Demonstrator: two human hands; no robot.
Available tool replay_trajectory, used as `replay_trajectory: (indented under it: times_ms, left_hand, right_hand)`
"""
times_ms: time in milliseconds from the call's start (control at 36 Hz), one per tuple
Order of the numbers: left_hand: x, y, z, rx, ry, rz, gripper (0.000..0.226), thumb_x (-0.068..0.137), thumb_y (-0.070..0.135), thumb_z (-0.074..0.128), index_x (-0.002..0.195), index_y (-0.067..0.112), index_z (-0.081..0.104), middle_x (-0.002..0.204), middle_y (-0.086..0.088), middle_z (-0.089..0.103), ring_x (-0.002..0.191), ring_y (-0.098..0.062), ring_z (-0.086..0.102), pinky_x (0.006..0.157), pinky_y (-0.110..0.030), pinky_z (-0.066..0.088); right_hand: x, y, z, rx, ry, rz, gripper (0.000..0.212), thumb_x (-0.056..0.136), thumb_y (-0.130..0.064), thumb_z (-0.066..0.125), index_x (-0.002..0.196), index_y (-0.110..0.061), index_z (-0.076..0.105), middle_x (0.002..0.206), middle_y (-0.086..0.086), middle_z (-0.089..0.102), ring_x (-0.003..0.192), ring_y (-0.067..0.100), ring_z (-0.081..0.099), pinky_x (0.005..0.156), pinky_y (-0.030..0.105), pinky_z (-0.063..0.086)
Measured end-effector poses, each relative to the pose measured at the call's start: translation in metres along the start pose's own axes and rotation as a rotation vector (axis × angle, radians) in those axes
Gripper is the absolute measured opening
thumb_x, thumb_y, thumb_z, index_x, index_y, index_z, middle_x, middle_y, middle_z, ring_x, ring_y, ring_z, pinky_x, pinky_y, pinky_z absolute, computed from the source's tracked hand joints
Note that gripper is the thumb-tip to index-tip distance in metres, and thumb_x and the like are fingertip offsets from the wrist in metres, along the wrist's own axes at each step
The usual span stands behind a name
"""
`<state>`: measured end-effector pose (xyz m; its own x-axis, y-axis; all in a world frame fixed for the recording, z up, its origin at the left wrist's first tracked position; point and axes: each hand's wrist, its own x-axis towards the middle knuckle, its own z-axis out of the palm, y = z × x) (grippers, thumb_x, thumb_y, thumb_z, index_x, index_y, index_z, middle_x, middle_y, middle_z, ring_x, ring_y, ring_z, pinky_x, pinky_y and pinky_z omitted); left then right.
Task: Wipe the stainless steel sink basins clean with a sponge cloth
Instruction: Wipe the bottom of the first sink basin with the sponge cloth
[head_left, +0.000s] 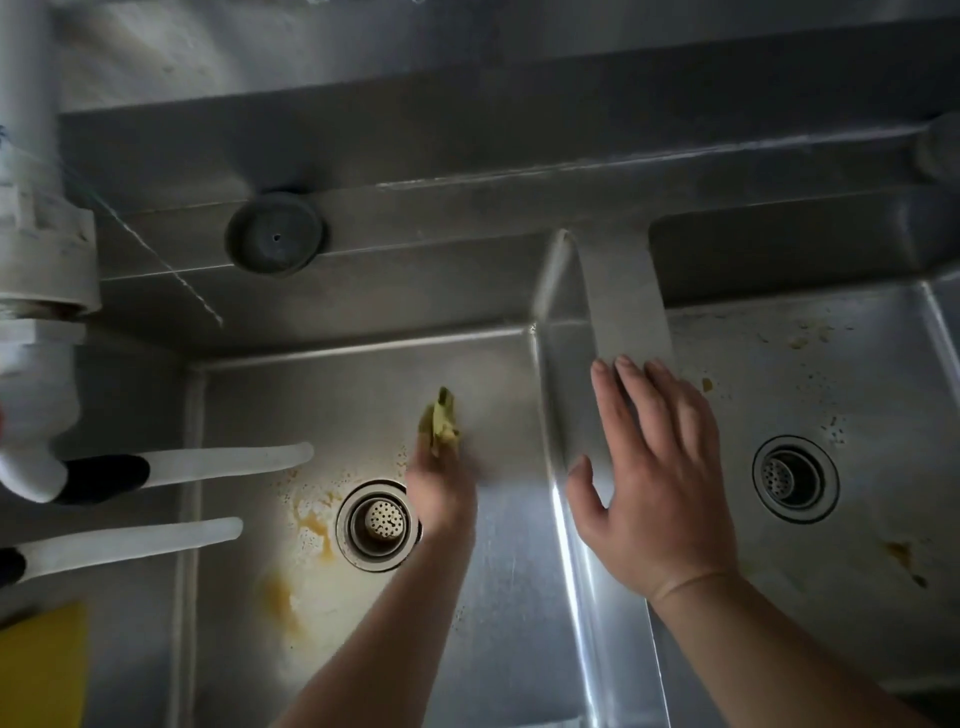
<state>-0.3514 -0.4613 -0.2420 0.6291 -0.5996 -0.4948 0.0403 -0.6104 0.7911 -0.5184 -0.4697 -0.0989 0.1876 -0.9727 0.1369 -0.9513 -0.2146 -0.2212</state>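
A stainless steel double sink fills the view. In the left basin (363, 384), my left hand (441, 493) grips a crumpled yellow-green sponge cloth (440, 425) against the basin floor, just above and right of the drain strainer (378, 525). Orange-brown stains lie left of and below that drain. My right hand (657, 467) lies flat with straight fingers on the divider (623, 301) between the basins. The right basin (831, 374) has brown specks and smears around its drain (795, 479).
A white pipe fitting (36, 234) stands at the far left, with two white spouts (223, 460) reaching over the left basin. A round grey plug (275, 240) sits on the back ledge. A yellow object (41, 670) lies at the bottom left corner.
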Motion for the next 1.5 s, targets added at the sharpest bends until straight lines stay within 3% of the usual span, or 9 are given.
replay_trajectory:
  times_ms: [83,167,222,333,472,806,1028,1250,1500]
  left_hand:
    - [0.022,0.03,0.024,0.028,0.033,0.173,0.038,0.095,0.012,0.053,0.13,0.025,0.065,0.115,0.009,0.069,0.102,-0.014,0.063,0.086,-0.021,0.05]
    - [0.045,0.048,0.054,0.356,-0.093,0.352,0.031,0.095,0.013,0.051,0.121,0.012,0.068,0.113,-0.011,0.064,0.111,-0.03,0.053,0.09,-0.029,0.04]
    - [0.056,0.05,0.075,0.611,-0.296,0.473,0.034,0.098,0.022,0.05,0.129,0.013,0.063,0.137,-0.015,0.054,0.132,-0.035,0.041,0.106,-0.032,0.033]
    - [0.063,0.033,0.102,0.986,-0.549,0.542,0.046,0.102,0.043,0.04,0.146,0.031,0.044,0.167,-0.001,0.011,0.153,-0.033,0.003,0.124,-0.05,0.008]
    - [0.059,0.009,0.093,1.144,-0.587,0.624,0.057,0.104,0.049,0.027,0.157,0.036,0.014,0.167,0.003,-0.007,0.153,-0.029,-0.013,0.124,-0.047,-0.003]
    - [-0.009,-0.056,0.031,1.258,-0.784,0.7,0.069,0.102,0.043,0.033,0.156,0.032,-0.008,0.163,0.002,-0.026,0.149,-0.029,-0.026,0.121,-0.047,-0.012]
    - [-0.067,-0.101,-0.018,1.351,-0.939,0.765,0.064,0.102,0.046,0.032,0.158,0.031,0.003,0.162,-0.001,-0.027,0.145,-0.029,-0.03,0.118,-0.048,-0.013]
    - [-0.116,-0.138,-0.054,1.447,-1.11,0.691,0.066,0.1,0.055,0.026,0.156,0.039,-0.005,0.16,0.005,-0.031,0.146,-0.027,-0.03,0.117,-0.047,-0.015]
    - [-0.158,-0.131,-0.077,1.458,-1.446,0.258,0.059,0.102,0.061,0.016,0.157,0.043,0.001,0.165,0.007,-0.016,0.151,-0.023,-0.019,0.12,-0.053,-0.007]
  right_hand:
    - [0.0,0.0,-0.001,-0.005,-0.013,0.007,0.07,0.084,-0.032,0.05,0.149,-0.007,0.042,0.151,0.014,0.043,0.141,0.037,0.036,0.12,0.052,0.023]
    - [0.0,0.0,-0.002,-0.006,-0.013,0.014,0.07,0.084,-0.032,0.05,0.148,-0.007,0.043,0.151,0.014,0.044,0.14,0.037,0.036,0.119,0.053,0.024]
    - [0.0,0.0,-0.002,-0.006,-0.018,0.018,0.07,0.084,-0.032,0.05,0.149,-0.007,0.042,0.151,0.013,0.044,0.141,0.036,0.036,0.119,0.053,0.023]
    - [0.0,-0.001,-0.003,0.001,-0.021,0.021,0.07,0.084,-0.03,0.051,0.149,-0.007,0.042,0.152,0.013,0.044,0.142,0.035,0.036,0.118,0.053,0.025]
    - [-0.001,0.0,-0.005,-0.002,-0.05,0.024,0.069,0.086,-0.032,0.05,0.15,-0.008,0.041,0.153,0.012,0.042,0.143,0.035,0.035,0.118,0.054,0.025]
    - [0.0,-0.004,-0.006,-0.007,-0.047,0.049,0.07,0.084,-0.033,0.049,0.149,-0.01,0.042,0.152,0.011,0.043,0.143,0.034,0.033,0.118,0.053,0.025]
    - [-0.001,-0.005,-0.007,-0.023,-0.059,0.052,0.07,0.085,-0.035,0.044,0.149,-0.01,0.041,0.152,0.011,0.043,0.142,0.034,0.033,0.117,0.052,0.027]
    - [-0.003,-0.007,-0.007,-0.013,-0.078,0.059,0.069,0.084,-0.032,0.048,0.149,-0.011,0.041,0.153,0.01,0.041,0.141,0.034,0.033,0.118,0.049,0.025]
    - [-0.007,-0.011,-0.008,-0.075,-0.113,0.031,0.069,0.085,-0.028,0.048,0.149,-0.007,0.036,0.154,0.013,0.037,0.14,0.037,0.031,0.119,0.048,0.021]
